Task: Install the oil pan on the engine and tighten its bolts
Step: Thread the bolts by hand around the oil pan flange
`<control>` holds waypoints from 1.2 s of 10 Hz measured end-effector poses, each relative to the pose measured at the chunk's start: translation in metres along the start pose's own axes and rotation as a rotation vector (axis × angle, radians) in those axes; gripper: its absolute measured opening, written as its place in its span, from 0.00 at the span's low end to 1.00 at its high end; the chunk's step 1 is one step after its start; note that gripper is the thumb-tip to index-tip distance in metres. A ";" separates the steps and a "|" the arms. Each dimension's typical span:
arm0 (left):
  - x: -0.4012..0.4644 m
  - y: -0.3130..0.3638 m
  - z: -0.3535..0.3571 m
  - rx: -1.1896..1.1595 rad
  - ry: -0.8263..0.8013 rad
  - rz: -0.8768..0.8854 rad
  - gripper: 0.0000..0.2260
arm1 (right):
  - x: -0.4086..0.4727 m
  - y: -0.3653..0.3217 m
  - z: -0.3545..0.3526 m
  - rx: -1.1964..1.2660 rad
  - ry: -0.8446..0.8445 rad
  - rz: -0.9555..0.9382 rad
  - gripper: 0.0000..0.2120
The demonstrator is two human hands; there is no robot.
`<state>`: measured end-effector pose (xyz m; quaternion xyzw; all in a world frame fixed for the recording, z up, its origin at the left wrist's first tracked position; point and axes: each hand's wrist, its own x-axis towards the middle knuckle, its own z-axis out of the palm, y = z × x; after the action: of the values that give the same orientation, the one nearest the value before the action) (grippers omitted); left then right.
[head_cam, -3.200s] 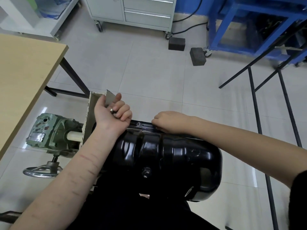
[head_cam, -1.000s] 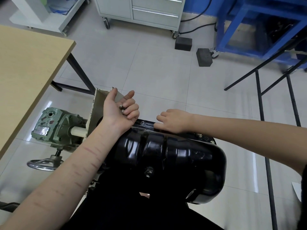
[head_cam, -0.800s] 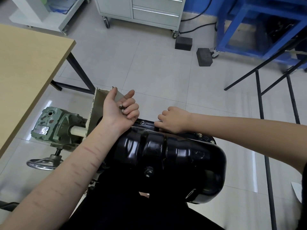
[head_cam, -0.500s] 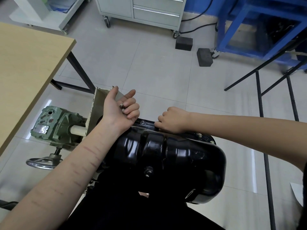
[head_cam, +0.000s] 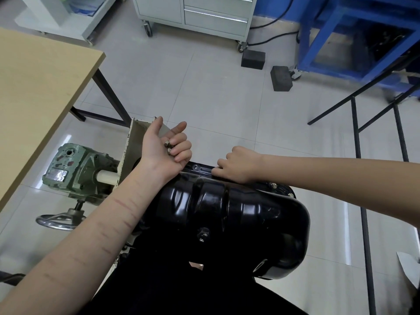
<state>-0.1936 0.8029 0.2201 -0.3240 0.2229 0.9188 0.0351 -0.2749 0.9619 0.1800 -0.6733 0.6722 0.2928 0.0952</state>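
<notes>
nearest the camera, dark clothing fills the bottom of the view, with the black oil pan (head_cam: 238, 214) just beyond it, bulging up toward the camera, glossy, drain plug (head_cam: 203, 234) on its near face. pan sits on the engine, flange along its far edge with an empty bolt hole (head_cam: 195, 166) showing between the two hands, and two fitted bolts (head_cam: 274, 185) on the flange at the right

left hand (head_cam: 167, 146) is palm-up over the pan's far-left corner, wrist resting on or just above the pan, can't tell which. fingers curled in, cupping a few loose bolts (head_cam: 167, 144) in the palm, thumb sticking out to the far side

right hand (head_cam: 238, 164) comes in from the right, knuckles up, fingers curled down onto the far flange. fingertips are hidden under the hand, so can't tell if it pinches a bolt or just presses the flange

left of the pan: off-white stand plate (head_cam: 129, 153), then green gearbox (head_cam: 77, 169) with a metal handwheel (head_cam: 60, 220) below it

further left, wooden tabletop (head_cam: 38, 92) on black legs

far side: tiled floor (head_cam: 204, 87), two black blocks (head_cam: 253, 59) on it, grey wheeled drawer cabinet (head_cam: 200, 14), blue metal frame (head_cam: 354, 37) far right, black tube frame (head_cam: 359, 137) down the right side
</notes>
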 end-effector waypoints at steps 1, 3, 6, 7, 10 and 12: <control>0.000 0.000 0.000 0.001 -0.003 0.002 0.22 | 0.003 0.001 -0.001 0.005 -0.029 0.018 0.12; 0.000 0.000 0.000 0.001 -0.005 0.003 0.22 | 0.006 0.003 -0.002 -0.011 -0.059 0.012 0.11; 0.000 0.001 -0.001 0.003 -0.008 0.001 0.22 | 0.007 0.000 0.000 0.143 0.025 -0.057 0.11; -0.001 0.000 0.000 0.002 -0.007 0.003 0.22 | 0.003 0.002 -0.002 0.156 0.013 -0.067 0.11; -0.002 0.001 0.001 0.006 -0.010 -0.003 0.22 | -0.004 0.002 0.001 0.158 0.031 -0.069 0.14; -0.002 0.000 0.001 0.007 -0.007 -0.002 0.22 | -0.004 0.002 0.004 0.179 0.044 -0.063 0.14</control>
<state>-0.1929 0.8034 0.2217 -0.3210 0.2257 0.9190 0.0380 -0.2774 0.9675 0.1790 -0.6890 0.6762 0.2138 0.1493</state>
